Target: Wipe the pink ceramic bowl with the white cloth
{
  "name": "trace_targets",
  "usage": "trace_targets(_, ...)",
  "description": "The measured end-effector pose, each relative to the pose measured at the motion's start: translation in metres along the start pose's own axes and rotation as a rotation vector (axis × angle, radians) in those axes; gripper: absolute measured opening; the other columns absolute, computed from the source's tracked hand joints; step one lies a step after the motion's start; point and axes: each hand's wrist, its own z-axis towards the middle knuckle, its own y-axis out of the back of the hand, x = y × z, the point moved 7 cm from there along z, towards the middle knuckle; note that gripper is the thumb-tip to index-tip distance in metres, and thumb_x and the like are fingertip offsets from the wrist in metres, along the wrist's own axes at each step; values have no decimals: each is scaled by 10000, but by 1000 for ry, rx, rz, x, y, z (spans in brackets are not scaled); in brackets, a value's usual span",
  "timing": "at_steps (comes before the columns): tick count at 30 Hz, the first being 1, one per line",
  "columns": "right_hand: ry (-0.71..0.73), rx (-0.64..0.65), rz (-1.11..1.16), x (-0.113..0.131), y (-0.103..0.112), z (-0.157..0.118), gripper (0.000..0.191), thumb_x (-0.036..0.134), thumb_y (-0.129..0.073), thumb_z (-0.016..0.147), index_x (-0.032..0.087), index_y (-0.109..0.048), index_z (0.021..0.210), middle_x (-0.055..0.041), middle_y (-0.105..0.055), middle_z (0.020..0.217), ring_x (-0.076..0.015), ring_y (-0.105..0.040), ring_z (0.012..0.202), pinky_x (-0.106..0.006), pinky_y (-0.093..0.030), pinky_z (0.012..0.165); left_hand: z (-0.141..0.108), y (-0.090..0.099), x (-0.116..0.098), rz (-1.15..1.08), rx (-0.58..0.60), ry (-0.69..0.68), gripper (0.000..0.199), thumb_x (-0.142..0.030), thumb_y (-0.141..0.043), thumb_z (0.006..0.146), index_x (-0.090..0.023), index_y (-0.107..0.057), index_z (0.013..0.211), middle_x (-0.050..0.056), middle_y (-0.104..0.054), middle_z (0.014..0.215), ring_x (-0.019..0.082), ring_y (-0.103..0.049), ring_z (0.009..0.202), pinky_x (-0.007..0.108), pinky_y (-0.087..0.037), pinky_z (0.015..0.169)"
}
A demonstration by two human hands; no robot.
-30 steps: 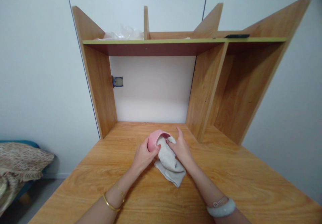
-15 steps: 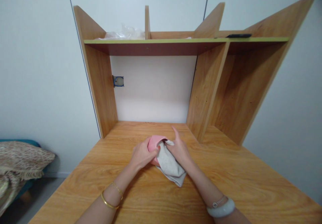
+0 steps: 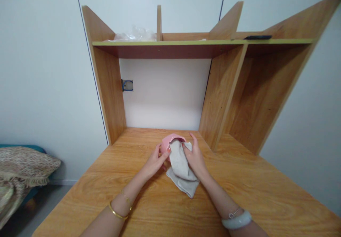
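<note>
Tilted above the desk is a pink bowl (image 3: 166, 143) with an angular rim, its opening turned toward me and to the right. My left hand (image 3: 156, 160) grips its left side, thumb in front, other fingers partly hidden behind it. A light grey cloth (image 3: 181, 164) covers much of the bowl's front, tucked in over the rim, with its lower end hanging down to the desk. My right hand (image 3: 195, 157) is closed on the cloth at the bowl's right edge, thumb pressing on the fabric and index finger raised behind.
The wooden desk (image 3: 112, 187) spreads around both hands. Behind stands a wooden shelf unit (image 3: 170, 43) holding a clear plastic bag (image 3: 135, 34) and a flat dark object (image 3: 257, 37). An open socket box (image 3: 128, 85) shows in the wall. A patterned fringed blanket (image 3: 26, 164) lies at left.
The bowl has turned in my left hand, so its opening faces me more. My right hand has shifted slightly right with the cloth, and the view has moved a little.
</note>
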Motion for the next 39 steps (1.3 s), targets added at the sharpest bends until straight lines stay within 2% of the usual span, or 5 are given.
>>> trace_targets(8,-24,-11,139,-10,-8,3,567,325,-474,741,156,-334,1264,-87,-574,1027,-179,-568,791,-314,-444,750,-3,-9,6,-111,24,25,603,-497,-591,716,-153,-377,1163,29,-559,856,65,-495,491,184,-426,419)
trace_targets(15,-40,-2,99,-9,-12,1,615,273,-515,695,145,-328,1267,-22,-598,774,-164,-554,614,-293,-448,629,1,6,9,2,-211,46,374,-269,-646,670,-135,-500,988,68,-606,929,195,-572,848,273,-464,708)
trace_targets(21,-35,37,-60,-2,-13,-2,656,273,-517,699,152,-296,1304,8,-583,658,-177,-568,579,-271,-422,565,0,9,7,39,-248,9,396,-124,-621,634,-157,-492,1007,64,-605,998,222,-556,948,293,-438,805)
trace_targets(32,-27,-1,-392,0,-1,0,763,327,-569,719,116,-204,1355,-103,-654,775,-236,-628,704,-254,-381,539,-3,4,-8,74,-170,-56,477,-209,-632,648,-124,-509,1101,84,-617,1049,218,-569,954,306,-441,828)
trace_targets(39,12,10,-584,3,0,-2,715,334,-517,768,113,-192,1365,-72,-630,643,-231,-624,641,-245,-323,490,-12,6,-22,462,-174,-78,562,-329,-652,615,-164,-544,1142,97,-646,1001,274,-587,900,344,-440,790)
